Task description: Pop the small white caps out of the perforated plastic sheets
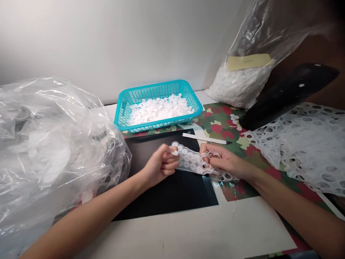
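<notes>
My left hand [164,163] is closed, with a small white disc [175,153] pinched between thumb and forefinger at the left end of a translucent plastic sheet. Rows of round discs still sit in that sheet [190,160], while its right part shows open holes. My right hand [219,160] grips the holed part, fingers curled into it. Both hands are above a black mat [167,196]. Whether the pinched disc is fully loose from the sheet, I cannot tell.
Behind the hands stands a turquoise basket [159,126] of loose white discs. A white pen-like stick [205,139] lies nearer. Clear plastic bags [54,144] fill the left. At right are a filled bag [239,84], a black object [291,93] and holed sheets [309,147].
</notes>
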Demonstrator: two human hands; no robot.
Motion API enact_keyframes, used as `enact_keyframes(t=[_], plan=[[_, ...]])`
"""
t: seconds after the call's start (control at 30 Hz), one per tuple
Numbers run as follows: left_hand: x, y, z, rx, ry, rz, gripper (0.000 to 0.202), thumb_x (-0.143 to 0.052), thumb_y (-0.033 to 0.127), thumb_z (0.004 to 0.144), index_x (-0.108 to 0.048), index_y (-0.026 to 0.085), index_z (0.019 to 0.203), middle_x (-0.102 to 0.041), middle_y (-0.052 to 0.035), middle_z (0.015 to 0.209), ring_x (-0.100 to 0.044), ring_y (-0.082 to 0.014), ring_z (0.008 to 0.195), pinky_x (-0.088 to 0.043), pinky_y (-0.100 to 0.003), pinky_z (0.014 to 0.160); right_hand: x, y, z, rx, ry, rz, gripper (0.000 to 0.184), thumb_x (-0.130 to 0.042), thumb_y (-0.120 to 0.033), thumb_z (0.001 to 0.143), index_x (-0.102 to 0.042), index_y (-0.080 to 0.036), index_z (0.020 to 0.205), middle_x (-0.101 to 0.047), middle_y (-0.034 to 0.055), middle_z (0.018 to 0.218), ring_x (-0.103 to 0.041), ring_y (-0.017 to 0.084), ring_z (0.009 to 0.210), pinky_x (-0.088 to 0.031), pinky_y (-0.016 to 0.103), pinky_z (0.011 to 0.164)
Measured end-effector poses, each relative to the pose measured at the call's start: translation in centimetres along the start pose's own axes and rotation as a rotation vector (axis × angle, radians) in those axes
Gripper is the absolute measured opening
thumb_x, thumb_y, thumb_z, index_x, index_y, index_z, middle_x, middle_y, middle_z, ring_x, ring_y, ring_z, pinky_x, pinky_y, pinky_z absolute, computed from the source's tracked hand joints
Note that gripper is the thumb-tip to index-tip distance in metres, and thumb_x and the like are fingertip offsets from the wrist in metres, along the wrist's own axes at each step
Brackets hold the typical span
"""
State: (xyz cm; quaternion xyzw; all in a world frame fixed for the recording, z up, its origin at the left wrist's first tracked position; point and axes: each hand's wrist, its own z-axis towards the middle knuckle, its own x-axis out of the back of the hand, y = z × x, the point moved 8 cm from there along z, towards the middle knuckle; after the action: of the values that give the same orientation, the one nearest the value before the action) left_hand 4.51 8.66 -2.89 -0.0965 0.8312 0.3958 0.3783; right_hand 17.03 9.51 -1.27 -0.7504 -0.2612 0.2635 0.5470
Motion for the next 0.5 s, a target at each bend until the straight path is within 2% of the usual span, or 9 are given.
enact_keyframes(t=[0.07,0.13,0.23,0.3,0.33,0.4,0.5], plan=[[0.6,0.9,0.0,-0.040,0.018,-0.164,0.031,-0.047,0.017,0.067,-0.019,0.019,0.054,-0.009,0.0091,0.049,-0.004,-0.0030,0.039,-0.005,-0.014,0.031,0.2,-0.1,0.0,0.000,0.001,-0.002,0.010,-0.050,-0.022,0.080,-0.042,-0.020,0.074,-0.034,-0.0062,0.058,-0.025,0.009,0.049,-0.018,0.021,0.046],[0.9,1.4,-0.1,-0.055,0.011,-0.222,0.031,-0.047,0.017,0.066,-0.019,0.018,0.053,-0.010,0.0085,0.049,-0.005,-0.0029,0.038,-0.006,-0.013,0.031,0.3,-0.1,-0.1,-0.012,0.006,0.017,0.010,-0.051,-0.022,0.080,-0.042,-0.020,0.076,-0.035,-0.0060,0.059,-0.025,0.009,0.049,-0.018,0.021,0.047],[0.4,1.3,-0.2,-0.010,-0.016,-0.178,0.029,-0.046,0.018,0.065,-0.021,0.018,0.052,-0.012,0.0078,0.050,-0.007,-0.0029,0.039,-0.008,-0.012,0.031,0.2,-0.1,-0.1,-0.022,0.004,0.057,0.011,-0.051,-0.022,0.079,-0.041,-0.020,0.077,-0.037,-0.0058,0.060,-0.026,0.009,0.049,-0.020,0.021,0.047],[0.0,2.1,-0.5,-0.012,0.004,-0.115,0.027,-0.046,0.018,0.065,-0.022,0.018,0.052,-0.012,0.0076,0.051,-0.008,-0.0031,0.039,-0.008,-0.012,0.031,0.0,-0.1,0.0,-0.017,-0.002,0.068,0.011,-0.051,-0.021,0.078,-0.040,-0.020,0.078,-0.038,-0.0058,0.060,-0.028,0.009,0.049,-0.020,0.021,0.047],[-0.2,3.0,-0.9,-0.044,0.031,-0.082,0.027,-0.046,0.017,0.066,-0.022,0.018,0.053,-0.012,0.0076,0.051,-0.008,-0.0033,0.039,-0.008,-0.013,0.032,0.0,-0.1,0.0,-0.015,-0.006,0.067,0.010,-0.051,-0.021,0.079,-0.040,-0.020,0.079,-0.038,-0.0059,0.061,-0.028,0.009,0.050,-0.020,0.021,0.047],[-0.7,6.2,-1.9,-0.183,0.108,-0.014,0.027,-0.045,0.016,0.067,-0.022,0.018,0.053,-0.011,0.0073,0.052,-0.009,-0.0038,0.040,-0.008,-0.014,0.033,0.0,-0.1,0.1,-0.011,-0.009,0.060,0.008,-0.048,-0.018,0.078,-0.041,-0.020,0.079,-0.038,-0.0060,0.061,-0.029,0.008,0.049,-0.018,0.021,0.047],[-1.6,12.8,-4.7,-0.522,0.250,0.121,0.025,-0.042,0.014,0.067,-0.023,0.018,0.052,-0.012,0.0064,0.051,-0.013,-0.0047,0.040,-0.010,-0.017,0.035,0.0,0.0,0.1,-0.005,-0.021,0.052,0.007,-0.048,-0.016,0.076,-0.042,-0.020,0.079,-0.041,-0.0050,0.062,-0.028,0.009,0.049,-0.015,0.022,0.046]])
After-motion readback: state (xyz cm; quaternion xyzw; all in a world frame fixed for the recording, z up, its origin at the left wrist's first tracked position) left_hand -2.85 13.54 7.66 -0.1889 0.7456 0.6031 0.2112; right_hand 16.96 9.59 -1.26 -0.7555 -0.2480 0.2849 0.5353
